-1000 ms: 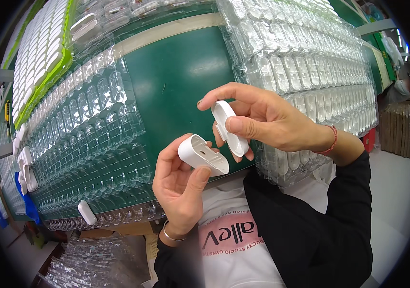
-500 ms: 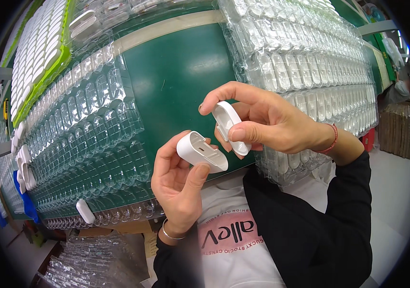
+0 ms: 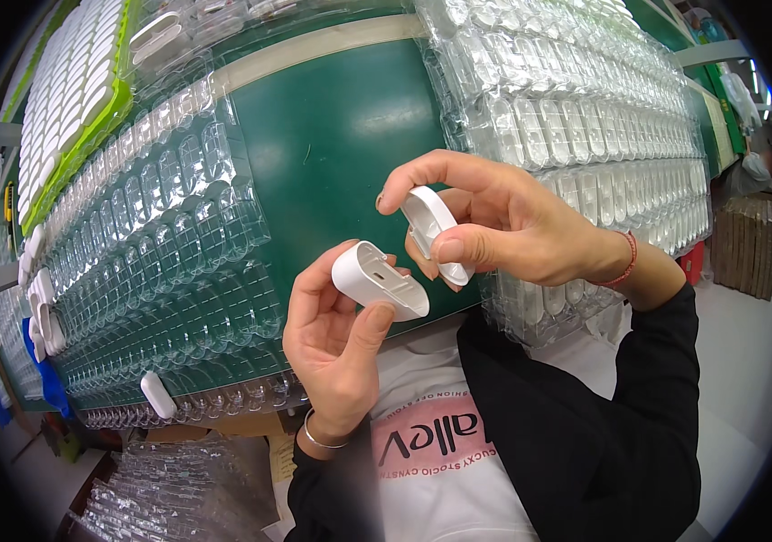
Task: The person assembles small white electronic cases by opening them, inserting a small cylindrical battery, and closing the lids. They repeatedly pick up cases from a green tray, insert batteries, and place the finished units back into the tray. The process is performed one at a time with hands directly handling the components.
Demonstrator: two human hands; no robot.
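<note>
My left hand (image 3: 336,348) is closed around a white earbud case body (image 3: 375,285), thumb on the near side and fingers behind. The hollow body is tilted with its open mouth facing up and right, and a small slot shows inside. In my right hand (image 3: 512,226) is a white earbud case lid (image 3: 436,233), pinched between thumb and fingers, its hollow side toward the body. A small gap separates lid and body. Both are above the green table mat (image 3: 332,135). Some right fingertips are hidden behind the lid.
Clear blister trays (image 3: 178,217) lie on the left, with a loose white piece (image 3: 158,395) at their near edge. Stacked clear trays (image 3: 576,126) with white shells stand on the right. A green tray (image 3: 88,135) of white parts is at the far left.
</note>
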